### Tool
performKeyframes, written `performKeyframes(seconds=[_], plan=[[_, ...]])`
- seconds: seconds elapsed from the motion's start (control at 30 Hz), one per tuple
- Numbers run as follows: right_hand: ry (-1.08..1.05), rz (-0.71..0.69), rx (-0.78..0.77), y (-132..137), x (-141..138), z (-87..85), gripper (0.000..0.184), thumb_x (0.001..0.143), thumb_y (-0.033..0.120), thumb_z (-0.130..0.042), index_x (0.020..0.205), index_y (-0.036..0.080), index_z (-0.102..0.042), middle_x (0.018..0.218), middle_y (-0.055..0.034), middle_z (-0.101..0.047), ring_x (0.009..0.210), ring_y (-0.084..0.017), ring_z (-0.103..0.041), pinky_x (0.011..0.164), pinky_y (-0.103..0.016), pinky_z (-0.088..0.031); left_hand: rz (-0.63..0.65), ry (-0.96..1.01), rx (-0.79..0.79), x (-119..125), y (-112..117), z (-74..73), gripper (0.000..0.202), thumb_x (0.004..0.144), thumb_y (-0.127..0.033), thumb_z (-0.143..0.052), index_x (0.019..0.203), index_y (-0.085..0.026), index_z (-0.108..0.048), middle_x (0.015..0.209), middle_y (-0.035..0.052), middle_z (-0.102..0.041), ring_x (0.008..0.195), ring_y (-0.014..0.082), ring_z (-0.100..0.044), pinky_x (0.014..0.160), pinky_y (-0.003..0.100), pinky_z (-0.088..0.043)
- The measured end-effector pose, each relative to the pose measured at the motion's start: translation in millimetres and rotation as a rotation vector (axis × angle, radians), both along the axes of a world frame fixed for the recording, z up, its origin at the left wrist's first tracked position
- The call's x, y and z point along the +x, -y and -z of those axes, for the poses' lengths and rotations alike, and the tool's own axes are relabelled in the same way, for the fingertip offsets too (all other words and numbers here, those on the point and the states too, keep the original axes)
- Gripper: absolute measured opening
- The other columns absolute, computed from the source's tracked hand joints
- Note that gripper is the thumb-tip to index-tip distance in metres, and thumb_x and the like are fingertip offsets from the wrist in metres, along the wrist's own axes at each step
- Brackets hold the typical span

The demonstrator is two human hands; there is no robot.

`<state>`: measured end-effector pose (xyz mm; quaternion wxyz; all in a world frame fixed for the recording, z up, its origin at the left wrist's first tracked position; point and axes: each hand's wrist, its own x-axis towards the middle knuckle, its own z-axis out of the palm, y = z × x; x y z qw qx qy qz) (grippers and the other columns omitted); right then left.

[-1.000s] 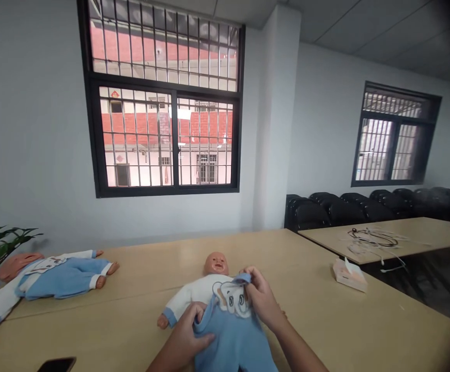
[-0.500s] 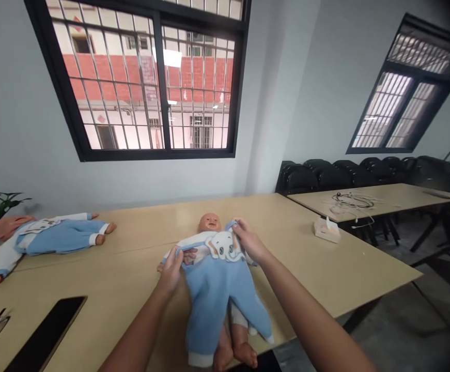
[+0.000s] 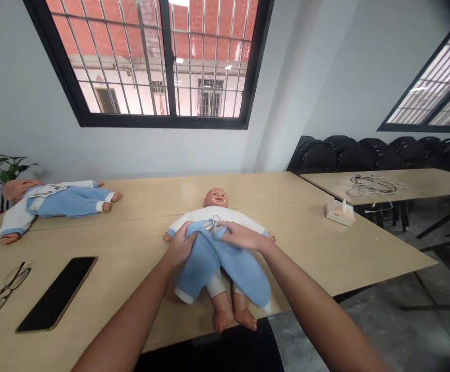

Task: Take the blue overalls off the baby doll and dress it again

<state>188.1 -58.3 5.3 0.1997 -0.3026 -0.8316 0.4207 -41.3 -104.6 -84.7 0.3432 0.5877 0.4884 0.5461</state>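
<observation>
A baby doll [image 3: 216, 198] in a white top lies on its back on the table, head toward the wall and bare feet at the near edge. Blue overalls [image 3: 225, 258] with white cuffs are spread loosely over its belly and legs. My left hand [image 3: 182, 244] pinches the top edge of the overalls on the left. On the right, my right hand [image 3: 238, 235] has its fingers around the waist part of the cloth, slightly blurred. The elephant bib of the overalls is mostly folded out of sight between my hands.
A second dressed doll [image 3: 70, 200] lies at the far left of the table [image 3: 132, 237]. Nearer are a black phone [image 3: 58, 293] and eyeglasses [image 3: 2, 297]. A tissue box [image 3: 340, 212] sits to the right. Cables [image 3: 375, 185] lie on another table, before stacked black chairs [image 3: 317, 154].
My hands have drawn closer together and the overalls' elephant bib has folded down, uncovering the doll's white top. The view has tilted downward.
</observation>
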Motion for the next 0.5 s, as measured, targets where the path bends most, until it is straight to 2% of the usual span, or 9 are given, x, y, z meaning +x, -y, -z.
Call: performKeyframes(seconds=[0.1,0.2,0.3,0.37,0.43,0.5], plan=[[0.032,-0.083,0.05,-4,0,5.1,0.019,0.085,0.033,-0.066,0.094,0.019,-0.075,0.094,-0.0028,-0.075,0.088,-0.022,-0.064,0.088,-0.034,-0.049,0.035,0.0,-0.011,-4,0,-0.3,0.038,0.094,-0.045,-0.056,0.117,-0.016,-0.064,0.113,0.0085,-0.072,0.108,0.0237,-0.065,0.099,0.035,-0.049],[-0.064,-0.012,0.012,-22,8,9.4,0.019,0.084,0.033,-0.065,0.091,0.017,-0.075,0.095,-0.0044,-0.075,0.091,-0.022,-0.065,0.089,-0.035,-0.05,0.208,-0.137,-0.038,-12,2,-2.3,0.047,0.088,-0.051,-0.066,0.12,-0.017,-0.066,0.119,0.0087,-0.073,0.111,0.0263,-0.066,0.1,0.036,-0.05],[-0.25,0.039,-0.199,-38,19,6.4,0.035,0.076,0.045,-0.074,0.099,0.019,-0.073,0.104,-0.0086,-0.075,0.1,-0.027,-0.067,0.091,-0.04,-0.052,0.297,-0.287,-0.099,-18,2,-2.5,0.057,0.077,-0.049,-0.081,0.123,-0.019,-0.068,0.119,0.008,-0.074,0.111,0.0296,-0.067,0.097,0.037,-0.052],[-0.426,0.034,-0.306,-43,21,-1.0,0.051,0.078,0.062,-0.068,0.106,0.02,-0.071,0.113,-0.0112,-0.074,0.108,-0.03,-0.067,0.093,-0.044,-0.052,0.301,-0.315,-0.097,-18,1,-1.0,0.05,0.081,-0.047,-0.078,0.122,-0.021,-0.068,0.118,0.0071,-0.074,0.111,0.0281,-0.067,0.096,0.036,-0.052],[-0.547,0.065,-0.264,-43,16,-9.9,0.064,0.085,0.077,-0.05,0.11,0.021,-0.069,0.121,-0.0114,-0.071,0.116,-0.031,-0.065,0.096,-0.045,-0.051,0.289,-0.304,-0.069,-16,0,1.0,0.038,0.087,-0.046,-0.071,0.115,-0.02,-0.068,0.11,0.0054,-0.073,0.103,0.0241,-0.067,0.092,0.034,-0.052],[-0.491,0.079,-0.127,-38,4,-15.5,0.067,0.09,0.078,-0.041,0.116,0.023,-0.068,0.128,-0.0098,-0.069,0.123,-0.029,-0.062,0.099,-0.043,-0.049,0.248,-0.277,-0.057,-14,0,2.6,0.031,0.088,-0.046,-0.069,0.102,-0.019,-0.066,0.095,0.0027,-0.071,0.089,0.0198,-0.064,0.081,0.029,-0.051]])
